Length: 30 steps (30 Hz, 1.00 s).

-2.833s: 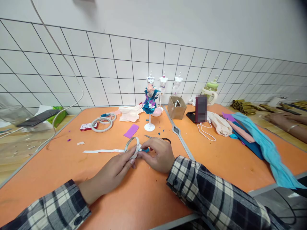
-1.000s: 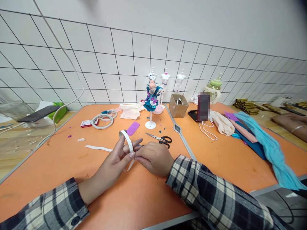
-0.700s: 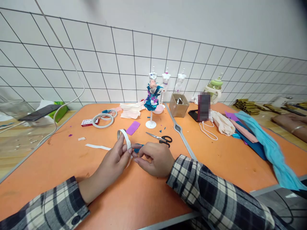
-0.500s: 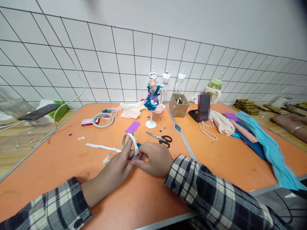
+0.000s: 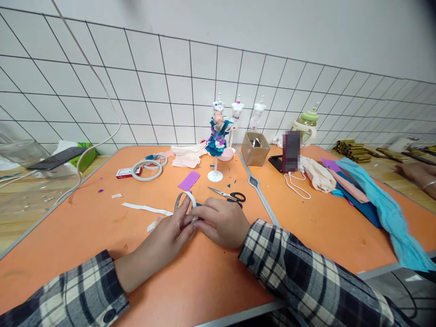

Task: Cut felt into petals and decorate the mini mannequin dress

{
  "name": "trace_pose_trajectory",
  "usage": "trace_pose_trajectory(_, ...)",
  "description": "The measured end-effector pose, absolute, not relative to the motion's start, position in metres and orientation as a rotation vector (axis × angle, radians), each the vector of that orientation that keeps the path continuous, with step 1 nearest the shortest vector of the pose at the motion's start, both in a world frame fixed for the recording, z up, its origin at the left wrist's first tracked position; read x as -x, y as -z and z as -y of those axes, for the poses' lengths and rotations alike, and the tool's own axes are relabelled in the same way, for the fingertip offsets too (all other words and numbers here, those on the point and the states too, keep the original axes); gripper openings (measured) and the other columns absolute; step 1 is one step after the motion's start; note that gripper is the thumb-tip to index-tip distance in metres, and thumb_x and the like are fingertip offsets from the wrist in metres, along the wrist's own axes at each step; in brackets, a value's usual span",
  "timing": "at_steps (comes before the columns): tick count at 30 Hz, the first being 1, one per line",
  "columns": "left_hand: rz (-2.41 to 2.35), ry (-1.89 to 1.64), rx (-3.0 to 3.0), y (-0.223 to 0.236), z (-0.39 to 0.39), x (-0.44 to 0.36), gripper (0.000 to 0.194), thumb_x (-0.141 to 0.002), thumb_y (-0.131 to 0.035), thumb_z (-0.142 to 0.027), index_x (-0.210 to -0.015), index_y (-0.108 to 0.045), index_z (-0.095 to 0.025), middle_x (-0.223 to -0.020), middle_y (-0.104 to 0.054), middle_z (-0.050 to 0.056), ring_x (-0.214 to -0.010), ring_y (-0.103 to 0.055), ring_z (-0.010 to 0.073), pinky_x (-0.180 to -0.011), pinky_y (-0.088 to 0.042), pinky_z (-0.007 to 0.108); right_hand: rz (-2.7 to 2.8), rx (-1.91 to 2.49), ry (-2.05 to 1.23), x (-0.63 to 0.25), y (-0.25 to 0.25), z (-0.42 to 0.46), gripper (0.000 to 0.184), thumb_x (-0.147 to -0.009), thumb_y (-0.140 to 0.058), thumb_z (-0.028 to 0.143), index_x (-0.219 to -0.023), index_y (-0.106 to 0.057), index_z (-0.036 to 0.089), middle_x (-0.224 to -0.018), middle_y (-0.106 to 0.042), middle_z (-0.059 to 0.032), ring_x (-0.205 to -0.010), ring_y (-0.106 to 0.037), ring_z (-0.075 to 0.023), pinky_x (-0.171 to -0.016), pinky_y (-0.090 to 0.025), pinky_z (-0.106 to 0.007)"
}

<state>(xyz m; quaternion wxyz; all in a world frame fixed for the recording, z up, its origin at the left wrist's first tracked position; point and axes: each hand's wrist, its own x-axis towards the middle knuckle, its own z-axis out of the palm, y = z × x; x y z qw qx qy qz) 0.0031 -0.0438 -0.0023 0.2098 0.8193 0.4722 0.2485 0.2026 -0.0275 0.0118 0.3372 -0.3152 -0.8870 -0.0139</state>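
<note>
My left hand (image 5: 173, 234) is closed round a narrow roll of white double-sided tape (image 5: 189, 196), which stands up like a ring over the fingers. My right hand (image 5: 221, 222) meets it at the roll's lower right side, thumb and fingers pinched together. What the right fingertips grip is hidden; a bit of dark blue paper (image 5: 196, 206) shows just behind them. White tape strips (image 5: 147, 208) lie on the table to the left of my hands. Just beyond the right hand rest black-handled scissors (image 5: 226, 195). A purple paper piece (image 5: 189, 180) lies farther back.
A small mannequin in a blue paper dress (image 5: 217, 136) stands ahead, with two white ones behind. Two tape rolls (image 5: 147, 177), a cardboard box (image 5: 255, 150), a phone (image 5: 291, 152), a bottle (image 5: 305, 125) and coloured crepe paper (image 5: 384, 209) surround the workspace. Another person's hand (image 5: 417, 175) is at far right.
The scissors came into fuller view as my right hand shifted. The tape roll tipped left, then came back toward the right hand. A short tape strip now shows beside my left hand.
</note>
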Motion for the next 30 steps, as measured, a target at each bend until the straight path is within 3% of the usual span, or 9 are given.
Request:
trace_pose_trajectory(4,-1.328,-0.705,-2.293,0.005,0.046,-0.001,0.064,-0.092,-0.042,-0.030,-0.151,-0.018,-0.023,-0.092,-0.073,0.004,-0.072,-0.069,0.0205,-0.065,-0.048,0.027,2.310,0.661,0.046,-0.204,-0.007,0.024,0.019,-0.096,-0.051,0.029,-0.104,-0.069,0.031,-0.084,-0.066,0.0017,-0.075,-0.057,-0.0139,-0.066,-0.039,-0.027)
trace_pose_trajectory(11,-1.215,-0.675,-2.294,-0.002,0.048,-0.003,0.059,-0.094,-0.038,-0.024,-0.149,-0.019,-0.024,-0.094,-0.075,0.004,-0.083,-0.071,0.0206,-0.071,-0.051,0.028,2.164,0.590,-0.105,-0.202,-0.009,0.023,0.021,-0.094,-0.048,0.017,-0.088,-0.067,0.022,-0.083,-0.067,-0.0010,-0.075,-0.059,-0.0135,-0.066,-0.043,-0.026)
trace_pose_trajectory(16,-1.165,-0.658,-2.357,-0.013,0.046,-0.002,0.037,-0.095,-0.034,-0.019,-0.130,-0.047,-0.024,-0.110,-0.069,0.006,-0.097,-0.065,0.0191,-0.085,-0.049,0.030,2.072,0.756,-0.244,-0.206,-0.011,0.020,0.022,-0.098,-0.045,0.025,-0.089,-0.064,0.019,-0.088,-0.064,-0.0045,-0.082,-0.059,-0.0150,-0.073,-0.045,-0.026)
trace_pose_trajectory(19,-1.147,-0.656,-2.465,-0.020,0.046,-0.001,0.036,-0.091,-0.032,-0.012,-0.116,-0.055,-0.023,-0.101,-0.067,0.004,-0.093,-0.061,0.0201,-0.094,-0.044,0.038,2.111,0.791,-0.225,-0.207,-0.009,0.018,0.021,-0.099,-0.047,0.028,-0.091,-0.064,0.020,-0.090,-0.065,-0.0044,-0.085,-0.059,-0.0149,-0.075,-0.045,-0.026)
trace_pose_trajectory(22,-1.153,-0.638,-2.504,-0.026,0.046,-0.001,0.034,-0.088,-0.036,-0.015,-0.115,-0.055,-0.022,-0.096,-0.066,0.004,-0.086,-0.060,0.0217,-0.085,-0.046,0.038,2.156,0.836,-0.163,-0.207,-0.008,0.018,0.020,-0.099,-0.047,0.030,-0.093,-0.064,0.020,-0.091,-0.066,-0.0039,-0.086,-0.059,-0.0145,-0.074,-0.044,-0.025)
trace_pose_trajectory(26,-1.251,-0.593,-2.409,-0.025,0.046,-0.005,0.024,-0.094,-0.037,-0.027,-0.108,-0.057,-0.022,-0.093,-0.068,0.005,-0.082,-0.061,0.0214,-0.074,-0.047,0.032,2.273,0.938,-0.047,-0.205,-0.010,0.021,0.024,-0.101,-0.042,0.032,-0.094,-0.062,0.019,-0.091,-0.065,-0.0041,-0.083,-0.058,-0.0149,-0.069,-0.041,-0.026)
trace_pose_trajectory(30,-1.286,-0.511,-2.395,-0.020,0.046,-0.008,0.023,-0.095,-0.036,-0.026,-0.103,-0.057,-0.021,-0.089,-0.068,0.004,-0.077,-0.061,0.0207,-0.068,-0.045,0.030,2.378,1.061,0.069,-0.202,-0.011,0.022,0.025,-0.101,-0.038,0.031,-0.095,-0.058,0.018,-0.090,-0.063,-0.0040,-0.076,-0.057,-0.0153,-0.060,-0.036,-0.028)
